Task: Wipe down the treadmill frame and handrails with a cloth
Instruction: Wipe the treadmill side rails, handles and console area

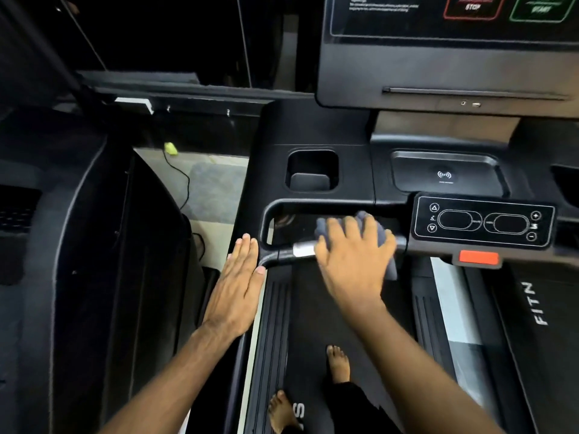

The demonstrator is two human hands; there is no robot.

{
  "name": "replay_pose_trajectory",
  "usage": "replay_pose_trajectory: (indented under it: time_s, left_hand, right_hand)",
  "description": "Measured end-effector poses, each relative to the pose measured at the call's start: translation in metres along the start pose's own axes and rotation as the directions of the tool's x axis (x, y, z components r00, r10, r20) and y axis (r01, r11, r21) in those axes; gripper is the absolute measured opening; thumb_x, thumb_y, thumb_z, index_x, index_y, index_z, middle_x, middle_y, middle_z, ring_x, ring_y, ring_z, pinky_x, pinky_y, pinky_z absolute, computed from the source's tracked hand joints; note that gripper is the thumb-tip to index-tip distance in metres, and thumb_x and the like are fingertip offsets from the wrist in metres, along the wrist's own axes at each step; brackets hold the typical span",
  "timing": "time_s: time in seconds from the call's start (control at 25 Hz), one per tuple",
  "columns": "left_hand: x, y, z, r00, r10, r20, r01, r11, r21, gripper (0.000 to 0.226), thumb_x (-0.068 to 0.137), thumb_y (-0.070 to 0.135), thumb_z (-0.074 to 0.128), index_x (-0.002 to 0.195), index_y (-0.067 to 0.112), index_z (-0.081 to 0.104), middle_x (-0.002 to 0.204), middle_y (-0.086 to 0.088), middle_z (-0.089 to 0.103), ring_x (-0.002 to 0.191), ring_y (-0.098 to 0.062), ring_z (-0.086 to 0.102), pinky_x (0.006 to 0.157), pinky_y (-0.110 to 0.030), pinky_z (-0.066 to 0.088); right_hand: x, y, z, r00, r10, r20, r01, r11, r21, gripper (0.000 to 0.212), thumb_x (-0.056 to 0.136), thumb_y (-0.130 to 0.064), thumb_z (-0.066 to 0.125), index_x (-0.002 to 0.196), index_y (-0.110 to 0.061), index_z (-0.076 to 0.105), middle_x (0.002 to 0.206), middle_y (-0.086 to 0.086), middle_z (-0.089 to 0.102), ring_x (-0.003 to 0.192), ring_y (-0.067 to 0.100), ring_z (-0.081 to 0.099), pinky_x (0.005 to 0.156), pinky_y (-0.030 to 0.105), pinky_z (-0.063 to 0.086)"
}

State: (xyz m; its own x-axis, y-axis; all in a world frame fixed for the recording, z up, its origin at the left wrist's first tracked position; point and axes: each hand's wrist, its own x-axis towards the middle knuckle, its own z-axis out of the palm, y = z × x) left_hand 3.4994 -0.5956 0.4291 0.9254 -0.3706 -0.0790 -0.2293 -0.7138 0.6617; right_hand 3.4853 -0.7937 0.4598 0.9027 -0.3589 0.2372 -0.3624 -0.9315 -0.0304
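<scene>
Under the right fingers (pixel 349 228) — cloth (pixel 369 219).

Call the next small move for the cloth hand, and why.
Probably slide the right hand and its grey cloth leftward along the handrail: the silver grip patch and the bend by the flat left hand lie bare on that side, while the button panel bounds the right.
</scene>
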Motion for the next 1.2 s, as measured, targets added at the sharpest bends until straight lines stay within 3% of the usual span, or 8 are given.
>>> replay_pose_trajectory:
  time_s: [0.16, 0.32, 0.6, 0.72, 0.84, 0.92, 1.04, 1.2]
  left_hand:
    - [0.003, 0.003, 0.000, 1.000, 0.005, 0.014, -0.005, 0.999, 0.043, 0.066, 0.093, 0.046, 0.017, 0.152, 0.020, 0.005, 0.160, 0.013, -0.004, 0.144, 0.008, -0.011, 0.119, -0.021, -0.006]
    - [0.004, 0.004, -0.002, 1.000, 0.012, 0.022, -0.012, 1.000, 0.023, 0.062, 0.092, 0.037, 0.022, 0.150, 0.024, 0.003, 0.159, 0.014, -0.003, 0.143, 0.010, -0.011, 0.121, -0.023, -0.004]
    - [0.004, 0.003, -0.005, 0.999, 0.024, 0.038, -0.024, 1.000, 0.012, 0.061, 0.097, 0.027, 0.030, 0.154, 0.022, 0.006, 0.159, 0.016, -0.002, 0.142, 0.012, -0.011, 0.120, -0.020, -0.005]
    - [0.003, -0.001, -0.005, 0.998, 0.032, 0.046, -0.035, 0.998, 0.051, 0.062, 0.102, 0.013, 0.037, 0.154, 0.021, 0.005, 0.161, 0.013, -0.003, 0.144, 0.008, -0.011, 0.121, -0.024, -0.004]
    - [0.003, 0.001, -0.003, 0.999, 0.018, 0.039, -0.021, 0.998, 0.067, 0.063, 0.102, 0.013, 0.039, 0.155, 0.020, 0.005, 0.161, 0.012, -0.004, 0.144, 0.006, -0.011, 0.122, -0.026, -0.003]
    - [0.002, 0.001, -0.002, 1.000, -0.003, 0.026, 0.001, 0.999, 0.054, 0.062, 0.103, 0.015, 0.039, 0.155, 0.021, 0.005, 0.160, 0.014, -0.005, 0.143, 0.008, -0.013, 0.122, -0.026, -0.004]
    - [0.002, 0.002, -0.001, 1.000, -0.011, 0.016, 0.010, 0.999, 0.053, 0.062, 0.103, 0.016, 0.039, 0.155, 0.021, 0.006, 0.161, 0.014, -0.004, 0.143, 0.009, -0.013, 0.119, -0.019, -0.008]
    - [-0.001, 0.004, 0.000, 1.000, -0.024, -0.006, 0.024, 0.998, 0.062, 0.061, 0.103, 0.017, 0.038, 0.155, 0.022, 0.006, 0.160, 0.014, -0.004, 0.143, 0.009, -0.012, 0.113, -0.011, -0.012]
  right_hand:
    - [-0.018, -0.011, 0.014, 0.968, -0.250, -0.002, 0.250, 0.968, 0.026, 0.044, 0.094, -0.046, 0.049, 0.129, -0.022, 0.060, 0.131, 0.005, 0.060, 0.135, 0.036, 0.044, 0.105, 0.063, 0.031]
    - [-0.002, 0.031, 0.010, 0.981, 0.132, -0.140, -0.120, 0.989, 0.090, 0.042, 0.091, -0.044, 0.050, 0.126, -0.023, 0.063, 0.132, 0.004, 0.061, 0.135, 0.037, 0.043, 0.106, 0.058, 0.030]
    - [-0.009, 0.087, 0.024, 0.923, -0.287, -0.256, 0.268, 0.958, -0.105, 0.054, 0.090, -0.040, 0.061, 0.141, -0.026, 0.053, 0.146, 0.007, 0.053, 0.138, 0.043, 0.041, 0.103, 0.064, 0.037]
    - [0.004, 0.116, 0.013, 0.597, -0.801, -0.030, 0.740, 0.565, -0.364, 0.070, 0.090, -0.019, 0.050, 0.157, -0.030, 0.030, 0.161, 0.005, 0.034, 0.142, 0.045, 0.035, 0.099, 0.068, 0.039]
    - [0.024, 0.173, -0.001, 0.271, -0.915, 0.300, 0.854, 0.084, -0.514, 0.068, 0.098, -0.021, 0.029, 0.162, -0.022, 0.006, 0.170, 0.007, -0.005, 0.151, 0.044, 0.006, 0.109, 0.074, 0.022]
    - [0.028, 0.179, -0.005, 0.226, -0.874, 0.430, 0.807, -0.079, -0.585, 0.071, 0.101, -0.029, 0.042, 0.161, -0.017, 0.005, 0.165, 0.015, -0.024, 0.149, 0.047, -0.018, 0.110, 0.078, 0.003]
    - [0.023, 0.137, 0.002, 0.168, -0.812, 0.559, 0.708, -0.295, -0.641, 0.058, 0.104, -0.031, 0.040, 0.157, -0.012, 0.023, 0.155, 0.034, -0.029, 0.142, 0.052, -0.029, 0.111, 0.077, 0.004]
    - [0.028, 0.135, 0.001, 0.110, -0.808, 0.579, 0.675, -0.366, -0.640, 0.057, 0.105, -0.032, 0.035, 0.157, -0.009, 0.025, 0.155, 0.034, -0.031, 0.137, 0.056, -0.038, 0.106, 0.081, 0.001]
